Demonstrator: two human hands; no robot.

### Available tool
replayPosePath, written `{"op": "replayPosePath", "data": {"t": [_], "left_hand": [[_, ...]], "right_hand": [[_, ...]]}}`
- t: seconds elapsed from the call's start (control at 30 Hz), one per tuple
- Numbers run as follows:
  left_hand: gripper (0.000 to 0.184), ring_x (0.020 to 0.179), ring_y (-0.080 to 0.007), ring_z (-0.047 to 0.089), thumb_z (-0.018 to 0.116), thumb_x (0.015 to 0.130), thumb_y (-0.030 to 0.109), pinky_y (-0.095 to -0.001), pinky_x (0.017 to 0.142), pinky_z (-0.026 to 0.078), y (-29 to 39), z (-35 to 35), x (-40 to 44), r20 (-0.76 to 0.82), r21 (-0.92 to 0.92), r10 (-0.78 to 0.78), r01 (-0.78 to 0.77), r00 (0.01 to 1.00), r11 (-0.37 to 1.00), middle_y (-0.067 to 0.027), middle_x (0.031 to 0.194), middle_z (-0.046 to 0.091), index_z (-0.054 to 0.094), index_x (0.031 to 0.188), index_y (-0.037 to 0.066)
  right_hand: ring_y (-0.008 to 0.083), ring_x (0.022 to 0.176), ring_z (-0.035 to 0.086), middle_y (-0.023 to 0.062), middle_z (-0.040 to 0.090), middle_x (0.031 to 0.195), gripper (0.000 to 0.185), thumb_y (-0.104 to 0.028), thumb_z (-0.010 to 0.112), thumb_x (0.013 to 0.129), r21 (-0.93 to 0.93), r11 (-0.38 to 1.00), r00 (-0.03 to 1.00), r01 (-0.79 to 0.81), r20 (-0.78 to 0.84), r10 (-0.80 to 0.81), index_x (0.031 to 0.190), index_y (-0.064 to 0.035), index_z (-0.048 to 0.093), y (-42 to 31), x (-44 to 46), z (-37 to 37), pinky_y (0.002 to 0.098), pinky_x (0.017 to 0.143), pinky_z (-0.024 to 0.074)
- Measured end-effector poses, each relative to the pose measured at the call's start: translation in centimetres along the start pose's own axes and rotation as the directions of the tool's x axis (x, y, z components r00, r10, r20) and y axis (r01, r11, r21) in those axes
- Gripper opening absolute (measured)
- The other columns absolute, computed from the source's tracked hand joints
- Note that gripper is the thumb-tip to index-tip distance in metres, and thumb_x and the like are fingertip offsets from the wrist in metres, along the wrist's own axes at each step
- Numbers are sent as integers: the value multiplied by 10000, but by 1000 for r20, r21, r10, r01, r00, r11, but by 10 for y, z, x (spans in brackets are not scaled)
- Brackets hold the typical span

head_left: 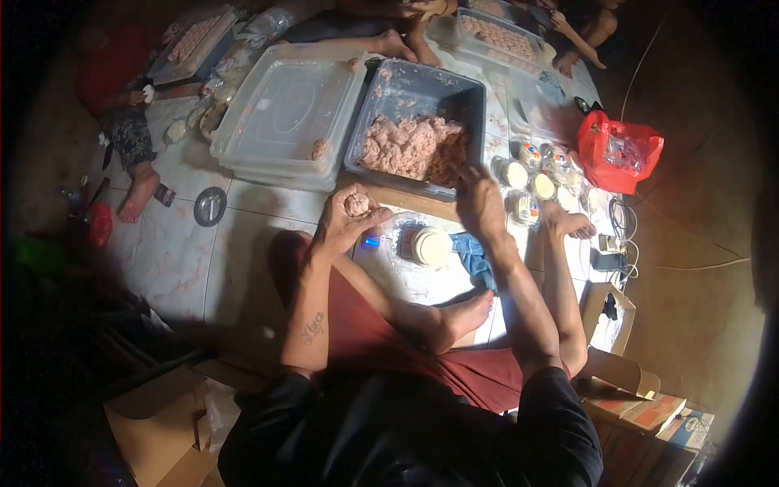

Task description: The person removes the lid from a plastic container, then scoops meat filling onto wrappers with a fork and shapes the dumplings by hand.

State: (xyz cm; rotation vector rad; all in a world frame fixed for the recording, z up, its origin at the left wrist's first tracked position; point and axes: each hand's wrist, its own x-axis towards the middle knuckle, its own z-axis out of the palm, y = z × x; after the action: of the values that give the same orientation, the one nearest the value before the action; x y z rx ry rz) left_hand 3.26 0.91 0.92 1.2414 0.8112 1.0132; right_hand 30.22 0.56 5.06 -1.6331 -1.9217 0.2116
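Note:
My left hand cups a round ball of pink minced meat, its fingers curled around it. Over the near right corner of a dark grey tub is my right hand. Its fingertips point into the tub beside the mound of minced meat; they lie in shadow, so their grip is unclear. Below and between my hands, a white round container stands next to a small blue lit display. A blue cloth lies to the right of that container.
Left of the tub is a clear plastic bin with a meat ball on it. Several small lidded cups and a red bag sit at the right. Other people sit around farther trays. Cardboard boxes stand near me.

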Motion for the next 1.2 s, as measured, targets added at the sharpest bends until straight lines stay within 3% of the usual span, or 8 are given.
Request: {"op": "replayPosePath", "data": {"t": [0.2, 0.3, 0.5, 0.6, 0.73, 0.8, 1.07, 1.2], "left_hand": [[345, 656, -60, 493, 881, 802, 213, -248, 588, 426, -60, -31, 16, -245, 424, 174, -56, 954, 904, 44, 722, 545, 565, 802, 76], [398, 627, -82, 455, 874, 802, 292, -268, 571, 393, -57, -26, 15, -291, 376, 137, -18, 947, 926, 24, 678, 521, 558, 743, 57], [371, 621, -75, 449, 852, 820, 302, -277, 573, 395, -77, -38, 20, -277, 345, 62, 39, 959, 938, 30, 674, 527, 579, 764, 57], [335, 611, -71, 447, 829, 841, 286, -284, 561, 386, -82, -46, 29, -253, 269, -19, 89, 967, 959, 31, 667, 532, 601, 782, 48], [263, 624, -74, 466, 813, 866, 240, -280, 572, 405, -93, -51, 33, -255, 377, -51, 147, 966, 914, 40, 703, 551, 655, 883, 31], [247, 661, -72, 492, 806, 876, 223, -271, 605, 430, -112, -47, 33, -320, 293, 245, -151, 915, 944, 29, 735, 577, 668, 934, 27], [267, 771, -69, 577, 806, 869, 208, -268, 720, 491, -91, -52, 29, -246, 270, -23, 92, 969, 958, -12, 858, 675, 675, 997, 13], [428, 830, -263, 676, 833, 817, 366, -376, 782, 536, -87, -50, 30, -264, 324, 28, 61, 964, 944, -143, 881, 691, 644, 948, 6]], "right_hand": [[422, 1084, 636, 324, 640, 1136, 467, -102, 618, 871, -87, 996, 822, -14, 566, 61, 1283, 104, 536, -39, -49, 117, 457, 883, 540], [433, 1021, 654, 359, 613, 1180, 407, -107, 606, 877, 65, 969, 908, 238, 339, -246, 1241, 73, 573, 1, -79, 194, 487, 800, 552], [359, 1248, 565, 290, 498, 1427, 391, -213, 495, 964, -294, 906, 531, 305, 842, 95, 1304, -67, 619, -44, -57, 170, 449, 1032, 486], [383, 1312, 501, 289, 473, 1445, 546, -208, 466, 982, -237, 952, 784, 195, 621, -6, 1518, -124, 407, -38, -70, 184, 479, 1068, 448], [410, 1310, 493, 283, 489, 1429, 630, -208, 464, 978, -195, 965, 760, 177, 650, -8, 1579, -153, 282, -9, -82, 206, 489, 1098, 414], [411, 1314, 485, 262, 509, 1414, 554, -206, 455, 976, -237, 933, 663, 269, 748, -1, 1520, -120, 393, -50, -56, 167, 485, 1109, 397], [388, 1316, 489, 238, 498, 1448, 451, -241, 488, 969, -215, 931, 570, 296, 821, 8, 1404, -134, 534, -46, -50, 171, 519, 1063, 414], [389, 1292, 516, 222, 499, 1458, 340, -212, 538, 930, -261, 922, 747, 285, 664, -43, 1252, -161, 637, -29, -71, 181, 486, 1060, 426]]}}
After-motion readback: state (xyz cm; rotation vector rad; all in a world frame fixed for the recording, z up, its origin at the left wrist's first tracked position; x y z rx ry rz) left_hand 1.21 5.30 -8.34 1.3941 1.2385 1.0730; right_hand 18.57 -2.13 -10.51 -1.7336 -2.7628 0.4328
